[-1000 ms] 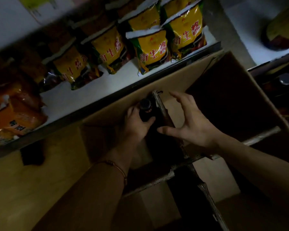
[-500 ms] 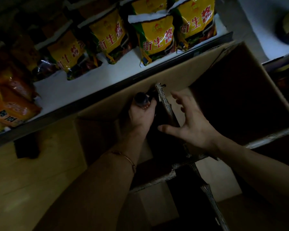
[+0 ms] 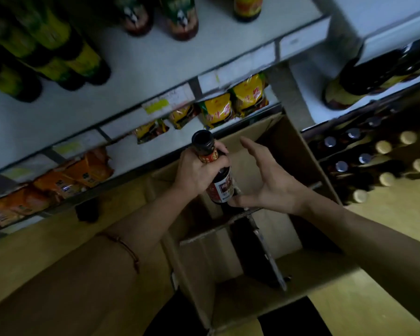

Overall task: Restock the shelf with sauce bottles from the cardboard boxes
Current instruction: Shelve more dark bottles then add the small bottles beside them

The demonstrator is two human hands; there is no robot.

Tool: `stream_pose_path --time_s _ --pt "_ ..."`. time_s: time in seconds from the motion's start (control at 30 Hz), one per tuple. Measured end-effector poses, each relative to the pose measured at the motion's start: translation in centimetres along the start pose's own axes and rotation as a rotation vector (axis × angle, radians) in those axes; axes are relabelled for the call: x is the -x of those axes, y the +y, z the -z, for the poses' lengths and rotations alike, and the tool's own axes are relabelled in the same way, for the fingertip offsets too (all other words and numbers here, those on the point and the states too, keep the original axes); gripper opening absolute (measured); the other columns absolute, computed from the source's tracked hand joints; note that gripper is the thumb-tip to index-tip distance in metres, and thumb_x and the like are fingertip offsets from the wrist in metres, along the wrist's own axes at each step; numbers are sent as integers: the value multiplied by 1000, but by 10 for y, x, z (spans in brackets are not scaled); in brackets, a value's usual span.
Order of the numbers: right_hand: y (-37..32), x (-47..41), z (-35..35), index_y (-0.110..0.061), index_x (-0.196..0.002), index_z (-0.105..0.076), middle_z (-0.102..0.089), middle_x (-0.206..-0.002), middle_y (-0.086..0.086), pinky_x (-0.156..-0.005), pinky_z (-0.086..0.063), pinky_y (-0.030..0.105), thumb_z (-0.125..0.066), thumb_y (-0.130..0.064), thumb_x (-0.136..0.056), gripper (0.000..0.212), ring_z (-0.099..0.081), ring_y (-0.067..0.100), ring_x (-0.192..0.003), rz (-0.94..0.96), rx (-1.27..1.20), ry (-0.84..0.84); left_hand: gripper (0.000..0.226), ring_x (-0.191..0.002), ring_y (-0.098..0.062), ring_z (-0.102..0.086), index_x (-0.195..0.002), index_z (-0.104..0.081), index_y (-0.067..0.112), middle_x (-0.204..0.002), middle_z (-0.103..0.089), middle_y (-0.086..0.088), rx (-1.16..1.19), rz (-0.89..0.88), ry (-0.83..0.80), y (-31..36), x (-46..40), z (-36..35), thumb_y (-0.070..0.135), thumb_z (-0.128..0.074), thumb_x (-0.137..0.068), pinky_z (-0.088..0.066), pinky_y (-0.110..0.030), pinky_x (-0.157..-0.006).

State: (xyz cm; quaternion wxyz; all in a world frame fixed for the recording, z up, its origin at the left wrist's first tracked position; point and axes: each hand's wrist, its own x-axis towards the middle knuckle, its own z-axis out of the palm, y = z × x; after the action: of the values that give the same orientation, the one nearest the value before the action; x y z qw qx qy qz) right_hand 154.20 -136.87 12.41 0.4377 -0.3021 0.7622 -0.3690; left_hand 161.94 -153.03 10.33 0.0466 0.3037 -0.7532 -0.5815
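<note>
While the left hand [image 3: 199, 170] grips one dark glass sauce bottle [image 3: 214, 168] by its red-labelled neck above the brown corrugated cardboard box [image 3: 252, 294], the right hand [image 3: 269, 178] spreads open, thumb touching the bottle's base.

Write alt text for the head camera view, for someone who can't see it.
A left hand grips a dark sauce bottle by the neck above an open cardboard box, the open right hand touching its base. Store shelves stand behind.
</note>
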Motion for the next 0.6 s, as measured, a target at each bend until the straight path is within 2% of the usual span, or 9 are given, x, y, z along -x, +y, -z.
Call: stream_pose_path --time_s 0.13,0.23,0.33,0.4,0.47,0.53,0.6 --pt "-55 47 32 -32 -154 -3 -12 -158 -12 -112 -20 22 -89 -36 -63 125 -13 1 -140 -9 -120 39 13 -83 -9 -65 -72 -66 23 -81 -69 4 59 -113 -54 90 23 17 24 -72 -62 -49 -19 -77" --pt "-90 87 54 -33 -154 -5 -14 -158 -14 -114 -21 24 -90 -40 -60 127 -14 1 -143 -5 -145 84 21 -87 -17 -66 -76 -67 20 -87 -71 -5 82 -230 -153 158 39 32 34 -69 -60 -52 -27 -81" --pt "-134 121 74 -34 -155 -4 -15 -160 -14 -120 -22 35 -89 -53 -55 132 -16 2 -145 18 -128 127 24 -86 -22 -67 -77 -67 16 -85 -71 -9 117 -308 -292 229 53 50 32 -70 -61 -53 -35 -80" --pt "-169 141 86 -34 -154 -4 -17 -160 -11 -119 -27 40 -88 -58 -54 133 -19 4 -146 61 -104 169 25 -83 -22 -67 -77 -67 12 -83 -70 -10 154 -340 -383 274 64 59 29 -72 -59 -53 -35 -79" --pt "-203 165 93 -30 -153 -11 -28 -154 -11 -115 -34 34 -91 -48 -57 126 -30 -2 -140 102 -102 216 25 -82 -24 -66 -76 -66 8 -83 -69 -15 189 -371 -496 318 79 67 24 -72 -58 -53 -33 -78" --pt "-234 194 96 -31 -142 -25 -45 -135 -14 -101 -45 17 -90 -19 -66 101 -47 -15 -119 116 -169 245 25 -80 -23 -66 -75 -64 6 -81 -69 -12 202 -407 -625 363 97 74 22 -72 -56 -54 -30 -77" --pt "-259 222 93 -32 -132 -32 -52 -122 -14 -90 -48 12 -85 -3 -68 89 -55 -13 -107 119 -211 270 24 -78 -25 -67 -74 -64 6 -78 -69 -9 230 -447 -735 405 117 83 19 -72 -55 -54 -31 -78"
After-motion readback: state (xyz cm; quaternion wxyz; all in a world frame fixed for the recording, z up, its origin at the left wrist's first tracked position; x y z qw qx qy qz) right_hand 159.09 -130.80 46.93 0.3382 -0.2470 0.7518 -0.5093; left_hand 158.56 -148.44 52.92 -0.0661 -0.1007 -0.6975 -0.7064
